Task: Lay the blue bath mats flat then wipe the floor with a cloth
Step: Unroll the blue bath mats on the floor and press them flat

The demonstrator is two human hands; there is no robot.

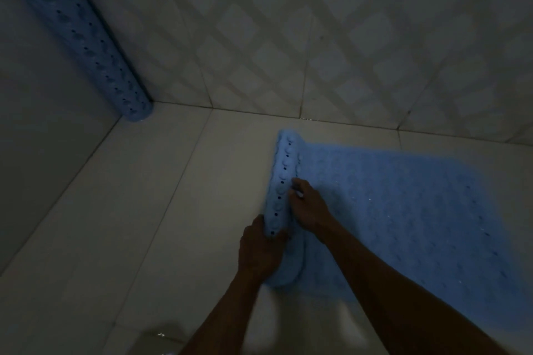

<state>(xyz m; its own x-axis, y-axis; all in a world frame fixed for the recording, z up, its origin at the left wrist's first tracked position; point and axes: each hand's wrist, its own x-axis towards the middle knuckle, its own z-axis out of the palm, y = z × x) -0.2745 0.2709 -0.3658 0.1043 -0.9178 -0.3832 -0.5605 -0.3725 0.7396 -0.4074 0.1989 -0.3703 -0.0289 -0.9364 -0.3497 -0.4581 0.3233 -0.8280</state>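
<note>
Blue rubber, dimpled and pierced with holes, is spread across the lower right of the tiled floor [144, 210]: one bath mat [403, 210], half unrolled. Its roll [284, 181] is gripped by the left hand [259, 253] and pinched by the right hand [308, 204], seemingly for unrolling. A second mat [86, 46] is propped rolled at upper left

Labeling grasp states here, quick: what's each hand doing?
Left hand: grips the near end of the mat roll.
Right hand: fingers pinch the roll's edge mid-length.
</note>
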